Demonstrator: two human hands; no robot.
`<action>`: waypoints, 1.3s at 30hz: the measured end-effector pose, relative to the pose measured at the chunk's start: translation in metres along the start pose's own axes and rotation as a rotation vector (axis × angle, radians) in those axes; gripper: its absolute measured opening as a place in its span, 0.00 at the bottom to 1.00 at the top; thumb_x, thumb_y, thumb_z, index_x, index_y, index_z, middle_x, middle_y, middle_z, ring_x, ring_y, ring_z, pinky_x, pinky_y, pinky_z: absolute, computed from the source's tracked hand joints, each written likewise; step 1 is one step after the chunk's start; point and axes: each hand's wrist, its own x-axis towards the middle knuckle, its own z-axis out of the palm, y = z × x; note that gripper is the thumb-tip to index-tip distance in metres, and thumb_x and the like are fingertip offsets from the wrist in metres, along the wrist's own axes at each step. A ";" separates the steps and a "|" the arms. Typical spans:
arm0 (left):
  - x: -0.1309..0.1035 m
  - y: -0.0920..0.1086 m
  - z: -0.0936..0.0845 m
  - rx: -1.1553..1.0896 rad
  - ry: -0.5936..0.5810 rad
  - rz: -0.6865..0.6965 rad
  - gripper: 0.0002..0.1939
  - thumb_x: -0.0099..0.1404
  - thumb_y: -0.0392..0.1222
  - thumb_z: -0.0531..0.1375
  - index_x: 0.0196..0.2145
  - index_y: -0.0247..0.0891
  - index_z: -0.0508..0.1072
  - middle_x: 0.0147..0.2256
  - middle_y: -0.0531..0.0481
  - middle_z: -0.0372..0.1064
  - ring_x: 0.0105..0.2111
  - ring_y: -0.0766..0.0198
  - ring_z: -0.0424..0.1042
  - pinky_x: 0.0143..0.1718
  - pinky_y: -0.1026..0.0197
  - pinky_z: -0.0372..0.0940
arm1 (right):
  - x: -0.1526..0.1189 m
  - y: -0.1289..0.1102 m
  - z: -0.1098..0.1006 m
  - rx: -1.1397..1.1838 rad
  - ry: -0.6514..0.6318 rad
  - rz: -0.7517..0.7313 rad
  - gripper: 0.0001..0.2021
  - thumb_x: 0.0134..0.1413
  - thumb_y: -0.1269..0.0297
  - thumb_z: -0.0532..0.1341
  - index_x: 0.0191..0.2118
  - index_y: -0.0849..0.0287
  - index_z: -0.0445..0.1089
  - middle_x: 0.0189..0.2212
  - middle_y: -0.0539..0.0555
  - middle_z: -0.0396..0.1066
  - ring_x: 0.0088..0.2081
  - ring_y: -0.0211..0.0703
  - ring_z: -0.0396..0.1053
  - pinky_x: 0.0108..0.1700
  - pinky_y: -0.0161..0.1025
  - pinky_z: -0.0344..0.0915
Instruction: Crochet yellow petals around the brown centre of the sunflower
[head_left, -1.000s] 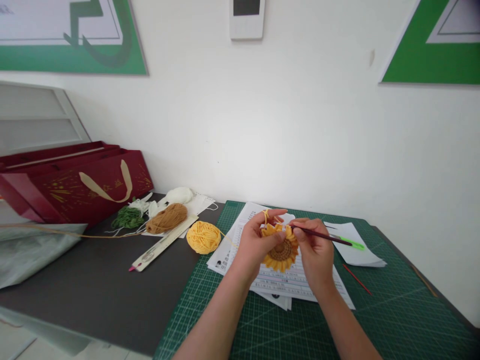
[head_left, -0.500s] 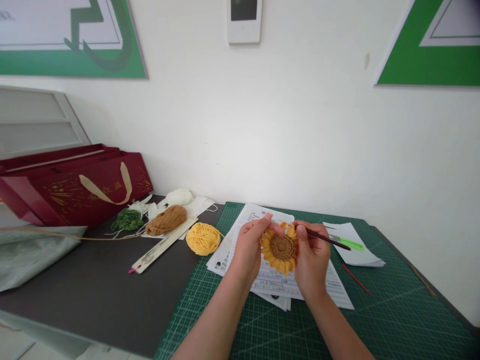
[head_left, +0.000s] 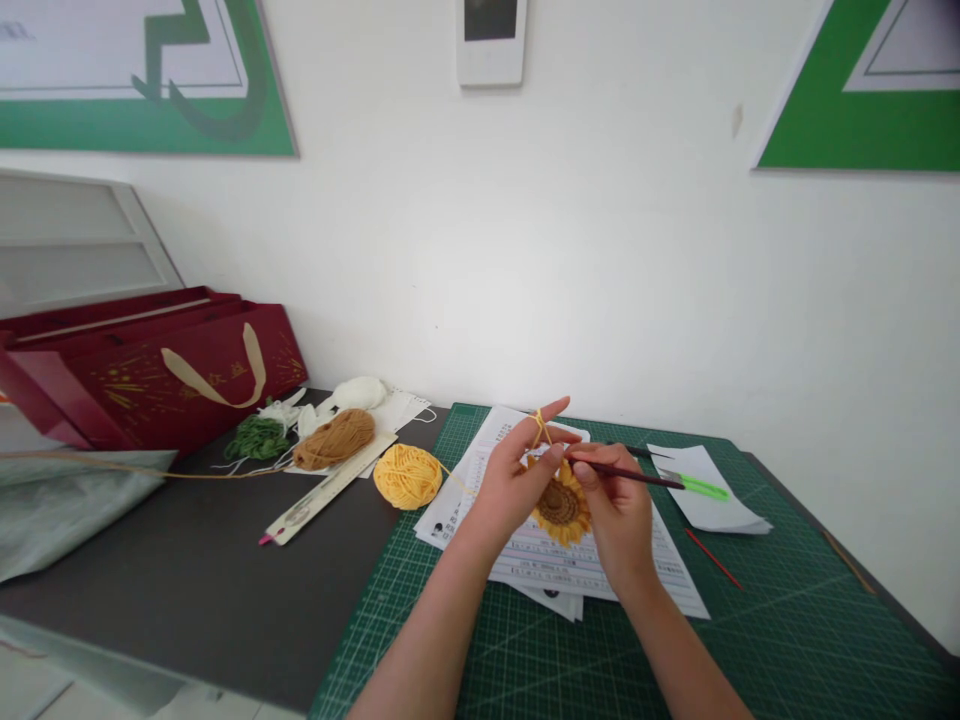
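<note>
A crocheted sunflower (head_left: 561, 508), brown in the middle with yellow petals, hangs between my hands above the printed sheets. My left hand (head_left: 517, 475) pinches its upper edge between thumb and fingers, and yellow yarn loops round the raised index finger. My right hand (head_left: 615, 510) grips a dark crochet hook (head_left: 634, 473), whose tip is at the flower's top edge beside my left thumb. The exact stitch there is hidden by the fingers. To the left, a yellow yarn ball (head_left: 407, 477) sends its strand toward my left hand.
Printed sheets (head_left: 517, 570) lie on the green cutting mat (head_left: 397, 620). At right are white paper (head_left: 705, 500), a green-handled cutter (head_left: 703, 487) and a thin red stick (head_left: 712, 558). Brown yarn (head_left: 335, 440), green yarn (head_left: 257, 438), a ruler-like strip (head_left: 322, 495) and a red bag (head_left: 150, 380) stand left.
My left index finger has lifted with yellow yarn round it. The hook's tip has moved left to the flower's edge, and the left hand now covers more of the flower.
</note>
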 end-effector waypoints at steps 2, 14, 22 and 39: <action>0.001 -0.001 -0.002 -0.029 -0.010 -0.005 0.23 0.63 0.41 0.69 0.56 0.45 0.79 0.42 0.44 0.81 0.43 0.54 0.76 0.46 0.54 0.66 | 0.001 0.000 -0.002 0.011 -0.027 -0.006 0.06 0.59 0.57 0.69 0.34 0.51 0.76 0.34 0.51 0.77 0.40 0.46 0.76 0.45 0.45 0.71; 0.001 -0.001 -0.003 -0.058 0.003 0.009 0.21 0.59 0.33 0.67 0.51 0.41 0.82 0.35 0.49 0.79 0.32 0.63 0.71 0.37 0.58 0.65 | 0.002 0.000 -0.005 -0.065 0.045 0.007 0.08 0.59 0.55 0.69 0.35 0.53 0.77 0.33 0.52 0.76 0.38 0.47 0.74 0.42 0.44 0.70; -0.004 -0.004 0.003 0.067 0.010 0.027 0.11 0.69 0.39 0.66 0.48 0.38 0.77 0.45 0.47 0.76 0.41 0.58 0.75 0.44 0.51 0.72 | -0.003 -0.002 -0.002 -0.125 0.173 -0.035 0.06 0.61 0.58 0.67 0.37 0.54 0.76 0.35 0.53 0.76 0.39 0.48 0.74 0.44 0.46 0.70; -0.009 -0.007 0.015 -0.466 0.062 -0.265 0.33 0.49 0.29 0.76 0.54 0.39 0.76 0.41 0.52 0.76 0.39 0.64 0.76 0.46 0.60 0.68 | -0.001 0.006 0.002 0.201 0.120 0.110 0.07 0.59 0.59 0.68 0.37 0.52 0.71 0.36 0.51 0.76 0.39 0.46 0.76 0.45 0.49 0.74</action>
